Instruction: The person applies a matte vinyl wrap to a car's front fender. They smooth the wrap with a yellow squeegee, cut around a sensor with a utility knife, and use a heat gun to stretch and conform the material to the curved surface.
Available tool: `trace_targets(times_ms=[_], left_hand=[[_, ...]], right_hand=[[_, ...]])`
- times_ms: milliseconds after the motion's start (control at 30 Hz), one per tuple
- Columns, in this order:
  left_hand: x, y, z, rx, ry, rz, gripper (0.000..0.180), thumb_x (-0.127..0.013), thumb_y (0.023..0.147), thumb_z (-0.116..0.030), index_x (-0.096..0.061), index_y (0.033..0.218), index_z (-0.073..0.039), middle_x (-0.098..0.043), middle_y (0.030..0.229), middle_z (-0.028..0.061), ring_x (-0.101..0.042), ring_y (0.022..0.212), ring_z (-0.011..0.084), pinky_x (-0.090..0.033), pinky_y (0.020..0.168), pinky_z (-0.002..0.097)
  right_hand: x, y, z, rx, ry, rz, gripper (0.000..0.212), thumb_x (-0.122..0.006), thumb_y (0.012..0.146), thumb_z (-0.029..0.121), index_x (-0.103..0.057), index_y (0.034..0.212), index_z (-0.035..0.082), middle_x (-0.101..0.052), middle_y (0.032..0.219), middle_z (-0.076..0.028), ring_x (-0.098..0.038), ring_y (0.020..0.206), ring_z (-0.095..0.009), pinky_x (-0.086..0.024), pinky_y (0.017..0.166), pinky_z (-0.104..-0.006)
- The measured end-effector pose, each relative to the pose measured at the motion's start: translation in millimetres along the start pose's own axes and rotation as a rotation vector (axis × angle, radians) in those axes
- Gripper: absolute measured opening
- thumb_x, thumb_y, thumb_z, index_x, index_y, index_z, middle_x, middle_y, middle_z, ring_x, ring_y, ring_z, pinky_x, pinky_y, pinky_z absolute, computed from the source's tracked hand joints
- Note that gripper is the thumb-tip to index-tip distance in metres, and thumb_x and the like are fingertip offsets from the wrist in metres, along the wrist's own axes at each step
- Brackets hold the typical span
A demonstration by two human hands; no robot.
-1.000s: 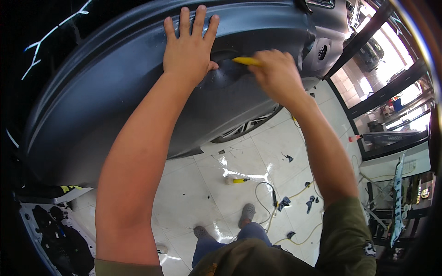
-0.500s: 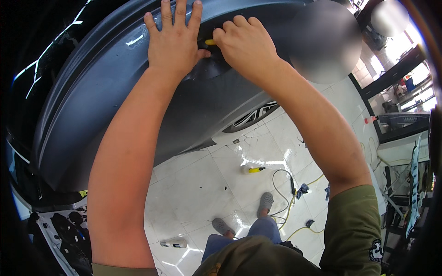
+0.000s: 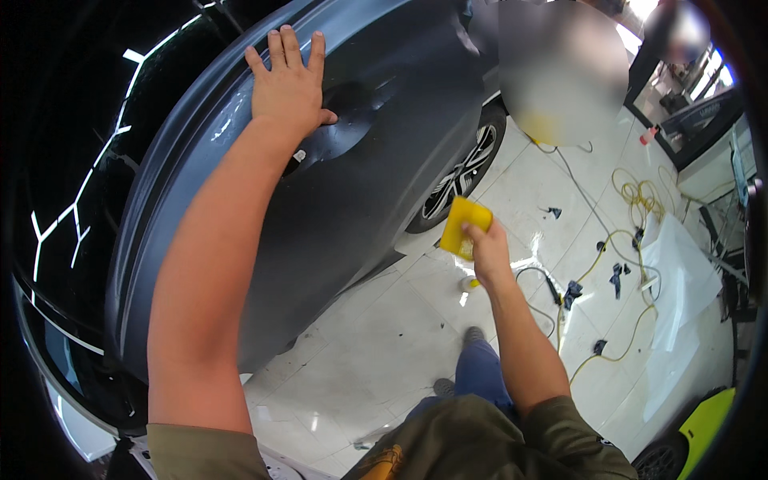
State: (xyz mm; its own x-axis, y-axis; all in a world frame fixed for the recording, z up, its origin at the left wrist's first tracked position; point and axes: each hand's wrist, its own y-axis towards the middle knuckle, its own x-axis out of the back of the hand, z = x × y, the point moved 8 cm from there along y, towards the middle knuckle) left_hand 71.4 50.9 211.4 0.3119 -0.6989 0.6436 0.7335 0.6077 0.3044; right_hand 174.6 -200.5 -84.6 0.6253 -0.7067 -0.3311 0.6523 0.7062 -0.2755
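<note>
My left hand lies flat with fingers spread on the upper part of a dark grey car door. Its thumb reaches the edge of a rounded recess in the door, where the surface looks glossier. Away from the panel, above the floor, my right hand grips a flat yellow squeegee between thumb and fingers. A small dark hole with a pale bit shows beside my left forearm.
The car's wheel stands beyond the squeegee. On the tiled floor are a bottle, yellow cable, dark scraps and a translucent sheet. A yellow-green car shows at lower right. Blurring hides part of the upper right.
My right hand has left the recess, moving down and right off the door; the yellow squeegee now shows fully. My left hand stays spread on the panel. The view has shifted.
</note>
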Motion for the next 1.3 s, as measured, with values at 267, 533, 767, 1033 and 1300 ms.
trace_targets(times_ms=[267,533,767,1033,1300], left_hand=[[-9.2,-3.4,-10.3,-0.113,-0.041,-0.003,0.133,-0.089,0.069,-0.056,-0.009,0.166,-0.014,-0.018,0.165,0.0317,-0.019,0.155,0.0479,-0.023,0.118,0.0695],[-2.9,8.8,-8.8,-0.166,-0.154,-0.088,0.132,-0.092,0.069,-0.049,-0.010,0.165,-0.011,-0.018,0.163,0.0349,-0.020,0.153,0.0508,-0.024,0.120,0.0659],[-11.3,8.3,-13.1,-0.216,-0.196,-0.200,0.129,-0.092,0.070,-0.050,-0.013,0.164,-0.009,-0.019,0.162,0.0370,-0.023,0.151,0.0530,-0.025,0.121,0.0625],[-17.6,6.6,-9.5,-0.206,-0.192,-0.198,0.131,-0.092,0.070,-0.048,-0.011,0.165,-0.011,-0.019,0.164,0.0334,-0.022,0.152,0.0506,-0.023,0.122,0.0605],[-15.8,3.7,-7.3,-0.194,-0.210,-0.196,0.130,-0.092,0.069,-0.047,-0.014,0.164,-0.008,-0.020,0.163,0.0334,-0.023,0.151,0.0529,-0.025,0.121,0.0613]], right_hand=[[-114.1,-11.5,18.2,0.041,0.209,0.248,0.033,-0.064,0.093,0.006,-0.061,0.125,-0.001,-0.070,0.114,-0.012,-0.069,0.097,-0.020,-0.054,0.088,-0.0341],[-151.7,-128.3,158.1,0.779,-0.253,0.508,0.029,-0.067,0.090,0.012,-0.066,0.119,0.006,-0.070,0.109,-0.009,-0.069,0.097,-0.026,-0.054,0.087,-0.0364],[-162.9,-250.8,207.5,1.532,0.124,0.226,0.017,-0.065,0.092,0.013,-0.072,0.099,-0.002,-0.067,0.096,-0.013,-0.066,0.081,-0.027,-0.054,0.067,-0.0345],[-160.9,-244.0,214.1,1.383,0.101,0.393,0.019,-0.068,0.091,0.014,-0.071,0.103,0.000,-0.068,0.102,-0.013,-0.066,0.086,-0.028,-0.054,0.071,-0.0364],[-107.9,-38.0,105.5,0.024,0.162,0.150,0.040,-0.073,0.091,0.012,-0.059,0.127,0.001,-0.070,0.112,-0.011,-0.069,0.102,-0.023,-0.057,0.089,-0.0396]])
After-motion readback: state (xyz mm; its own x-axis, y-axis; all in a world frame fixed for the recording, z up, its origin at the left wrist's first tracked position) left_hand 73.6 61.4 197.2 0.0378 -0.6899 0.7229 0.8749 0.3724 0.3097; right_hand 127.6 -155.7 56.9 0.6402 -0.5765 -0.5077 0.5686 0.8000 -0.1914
